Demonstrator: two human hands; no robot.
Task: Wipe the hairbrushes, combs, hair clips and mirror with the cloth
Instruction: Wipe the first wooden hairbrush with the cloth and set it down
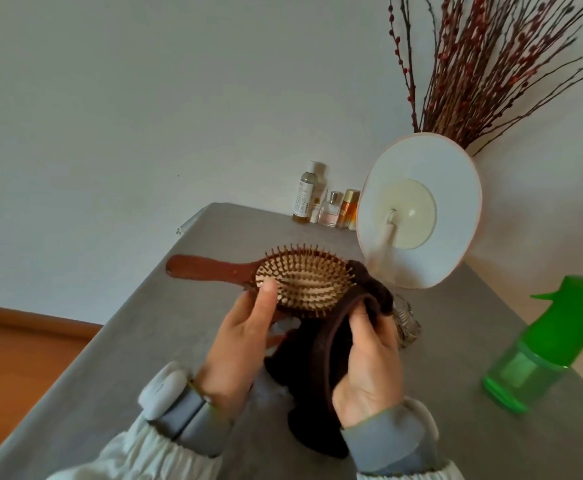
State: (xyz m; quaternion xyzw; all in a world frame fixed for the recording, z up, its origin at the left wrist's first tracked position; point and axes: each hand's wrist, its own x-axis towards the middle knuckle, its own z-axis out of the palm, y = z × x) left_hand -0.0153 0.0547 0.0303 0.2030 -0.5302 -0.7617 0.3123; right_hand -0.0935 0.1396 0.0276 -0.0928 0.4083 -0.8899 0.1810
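A wooden hairbrush [304,284] with pale bristles and a reddish-brown handle pointing left is held above the table, bristles facing me. My left hand [240,344] grips it at the neck, thumb on the bristle pad's left edge. My right hand [369,355] grips a dark brown cloth [311,386], which wraps round the brush's right end and hangs down between my hands. The round mirror [421,209] with a pink rim stands behind the brush and reflects a ceiling lamp.
The grey table [144,341] runs from me to the white wall. A green spray bottle [546,344] stands at the right. Several cosmetic bottles [328,202] line the far edge. A glass vase [406,320] stands behind my right hand, with dried twigs [484,64] above the mirror.
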